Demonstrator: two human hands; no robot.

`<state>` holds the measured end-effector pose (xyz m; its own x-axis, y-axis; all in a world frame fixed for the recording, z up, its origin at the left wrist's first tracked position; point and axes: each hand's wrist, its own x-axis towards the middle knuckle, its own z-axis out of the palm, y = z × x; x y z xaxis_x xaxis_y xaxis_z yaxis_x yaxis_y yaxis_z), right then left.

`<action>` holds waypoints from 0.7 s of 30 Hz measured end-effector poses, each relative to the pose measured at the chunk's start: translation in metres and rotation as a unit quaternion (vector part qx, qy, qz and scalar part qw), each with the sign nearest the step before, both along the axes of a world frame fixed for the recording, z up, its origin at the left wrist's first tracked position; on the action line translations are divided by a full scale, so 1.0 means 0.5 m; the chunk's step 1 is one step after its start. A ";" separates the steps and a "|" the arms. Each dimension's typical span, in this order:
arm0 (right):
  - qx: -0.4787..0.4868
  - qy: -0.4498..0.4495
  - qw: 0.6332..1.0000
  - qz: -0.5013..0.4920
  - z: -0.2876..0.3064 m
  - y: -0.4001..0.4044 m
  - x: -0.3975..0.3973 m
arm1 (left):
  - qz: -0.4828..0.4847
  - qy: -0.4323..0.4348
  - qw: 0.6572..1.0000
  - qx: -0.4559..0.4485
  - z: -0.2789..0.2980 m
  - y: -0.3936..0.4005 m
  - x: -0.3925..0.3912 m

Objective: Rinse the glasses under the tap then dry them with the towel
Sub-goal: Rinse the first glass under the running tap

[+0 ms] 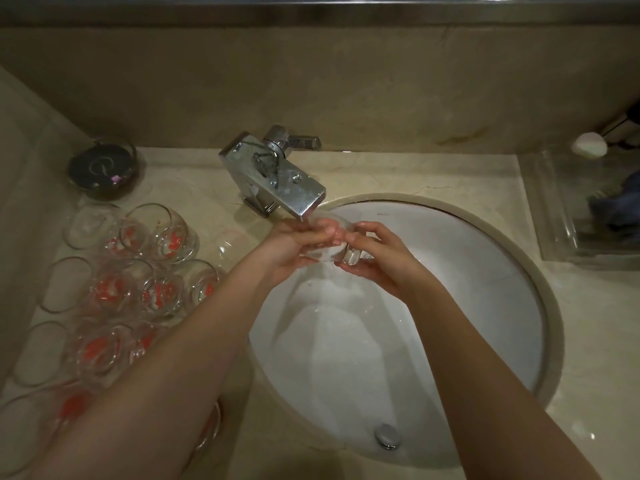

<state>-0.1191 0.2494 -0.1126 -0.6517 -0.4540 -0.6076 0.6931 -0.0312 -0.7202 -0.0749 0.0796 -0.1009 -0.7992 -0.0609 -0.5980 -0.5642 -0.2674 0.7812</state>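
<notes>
Dim, warm light; wide-angle edge distortion

The tap (273, 174) stands behind the basin (550, 306); glasses (138, 271) crowd the counter (381, 171) left of it.

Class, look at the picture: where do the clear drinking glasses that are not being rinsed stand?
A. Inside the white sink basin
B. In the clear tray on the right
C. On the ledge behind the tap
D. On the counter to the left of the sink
D: the cluster of clear drinking glasses stands on the beige marble counter, left of the white oval sink basin.
</notes>
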 end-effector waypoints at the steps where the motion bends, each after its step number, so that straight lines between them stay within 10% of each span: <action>1: -0.002 -0.008 1.000 -0.009 -0.006 -0.001 0.006 | -0.009 0.008 1.000 -0.027 -0.001 0.001 0.001; 9: 0.164 0.176 0.971 -0.008 -0.021 -0.056 0.024 | -0.044 0.069 0.981 -0.178 0.007 0.051 0.016; 21: 0.061 0.089 0.994 -0.027 -0.045 -0.089 0.050 | 0.184 0.080 0.972 -0.124 -0.034 0.086 0.034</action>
<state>-0.0939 0.2050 -0.1352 -0.7747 -0.3455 -0.5296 0.5547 0.0308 -0.8315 -0.0580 0.1226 -0.1177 -0.7776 -0.4865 -0.3984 -0.3322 -0.2201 0.9172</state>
